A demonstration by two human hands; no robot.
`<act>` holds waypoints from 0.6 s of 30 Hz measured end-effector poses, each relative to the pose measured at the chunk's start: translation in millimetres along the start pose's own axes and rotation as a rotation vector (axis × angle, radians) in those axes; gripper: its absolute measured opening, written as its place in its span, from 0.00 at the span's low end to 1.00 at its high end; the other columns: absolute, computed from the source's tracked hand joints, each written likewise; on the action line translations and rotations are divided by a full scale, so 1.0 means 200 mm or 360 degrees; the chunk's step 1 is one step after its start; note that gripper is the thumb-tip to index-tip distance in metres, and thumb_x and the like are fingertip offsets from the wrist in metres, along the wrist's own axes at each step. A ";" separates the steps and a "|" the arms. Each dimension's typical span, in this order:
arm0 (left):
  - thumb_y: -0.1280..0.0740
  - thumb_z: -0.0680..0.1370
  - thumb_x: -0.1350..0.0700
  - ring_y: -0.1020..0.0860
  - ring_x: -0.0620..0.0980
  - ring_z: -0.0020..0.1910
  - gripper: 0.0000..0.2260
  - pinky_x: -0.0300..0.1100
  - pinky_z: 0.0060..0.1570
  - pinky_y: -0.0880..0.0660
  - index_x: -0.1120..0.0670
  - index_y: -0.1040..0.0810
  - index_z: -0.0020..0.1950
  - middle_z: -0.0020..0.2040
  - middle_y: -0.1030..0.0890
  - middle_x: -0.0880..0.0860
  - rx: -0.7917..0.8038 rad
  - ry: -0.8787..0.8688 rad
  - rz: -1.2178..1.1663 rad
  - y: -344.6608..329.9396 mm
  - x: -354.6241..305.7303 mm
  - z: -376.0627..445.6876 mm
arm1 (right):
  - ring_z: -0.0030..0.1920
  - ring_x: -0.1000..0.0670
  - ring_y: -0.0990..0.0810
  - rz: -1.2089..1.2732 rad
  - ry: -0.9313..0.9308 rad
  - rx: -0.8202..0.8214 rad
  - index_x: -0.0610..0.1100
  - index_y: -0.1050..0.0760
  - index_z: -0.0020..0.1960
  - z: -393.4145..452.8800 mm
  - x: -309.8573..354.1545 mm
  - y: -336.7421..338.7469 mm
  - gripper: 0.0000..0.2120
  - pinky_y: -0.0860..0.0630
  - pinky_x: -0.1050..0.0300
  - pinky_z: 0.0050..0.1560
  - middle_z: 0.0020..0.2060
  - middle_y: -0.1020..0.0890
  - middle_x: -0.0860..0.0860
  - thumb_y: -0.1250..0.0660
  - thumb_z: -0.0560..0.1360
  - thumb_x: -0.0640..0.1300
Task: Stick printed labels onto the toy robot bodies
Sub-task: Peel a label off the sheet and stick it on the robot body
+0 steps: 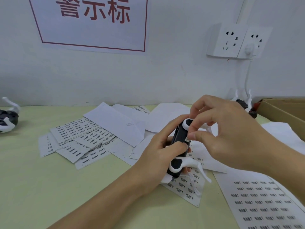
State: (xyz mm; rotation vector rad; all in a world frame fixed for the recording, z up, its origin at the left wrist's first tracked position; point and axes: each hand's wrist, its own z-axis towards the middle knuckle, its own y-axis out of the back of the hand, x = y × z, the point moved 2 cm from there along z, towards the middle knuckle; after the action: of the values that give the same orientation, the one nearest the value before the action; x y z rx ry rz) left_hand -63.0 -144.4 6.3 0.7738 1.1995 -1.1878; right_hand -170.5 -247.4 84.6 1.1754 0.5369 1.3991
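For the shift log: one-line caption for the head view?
Left hand grips toy robot body while right hand presses on a label.

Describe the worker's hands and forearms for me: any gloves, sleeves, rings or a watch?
Both the left hand and right hand are bare: no gloves, no rings on the visible fingers. Both forearms are uncovered as far as the frame shows, with no sleeve, watch or wristband in view.

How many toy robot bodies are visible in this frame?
3: one held in both hands, one at the table's far left edge, one partly hidden beside the cardboard box. Others may be hidden.
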 end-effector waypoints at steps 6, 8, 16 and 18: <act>0.35 0.71 0.55 0.25 0.53 0.37 0.24 0.45 0.37 0.23 0.34 0.23 0.63 0.42 0.23 0.55 -0.0032 0.0006 0.0008 0.01 0.01 0.00 | 0.48 0.60 0.25 -0.0026 0.0024 -0.0018 0.53 0.17 0.36 0.00 0.00 -0.01 0.07 0.33 0.65 0.47 0.48 0.24 0.61 0.24 0.71 0.43; 0.34 0.70 0.51 0.25 0.54 0.37 0.24 0.45 0.37 0.23 0.34 0.23 0.64 0.43 0.23 0.55 -0.0021 0.0009 -0.0005 0.00 0.00 0.00 | 0.48 0.60 0.25 -0.0019 0.0026 -0.0021 0.53 0.17 0.36 0.00 0.00 -0.01 0.08 0.33 0.66 0.47 0.48 0.24 0.61 0.25 0.71 0.43; 0.36 0.76 0.54 0.23 0.56 0.38 0.19 0.43 0.34 0.23 0.35 0.22 0.63 0.42 0.24 0.56 -0.0064 0.0050 0.0006 0.00 -0.01 0.00 | 0.48 0.61 0.25 -0.0035 0.0015 -0.0015 0.54 0.18 0.36 -0.01 0.00 -0.01 0.08 0.34 0.69 0.47 0.47 0.24 0.61 0.25 0.71 0.43; 0.36 0.76 0.54 0.23 0.53 0.36 0.19 0.42 0.34 0.23 0.35 0.22 0.63 0.42 0.24 0.56 -0.0081 0.0061 0.0004 -0.01 -0.01 0.00 | 0.47 0.62 0.26 -0.0037 0.0008 -0.0010 0.54 0.18 0.36 -0.01 0.00 -0.01 0.08 0.34 0.71 0.46 0.47 0.24 0.62 0.25 0.71 0.43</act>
State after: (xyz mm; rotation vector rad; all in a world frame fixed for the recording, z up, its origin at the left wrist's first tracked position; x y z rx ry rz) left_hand -64.4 -143.9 8.2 0.7625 1.2550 -1.1406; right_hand -171.3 -245.6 82.7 1.1575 0.5474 1.3835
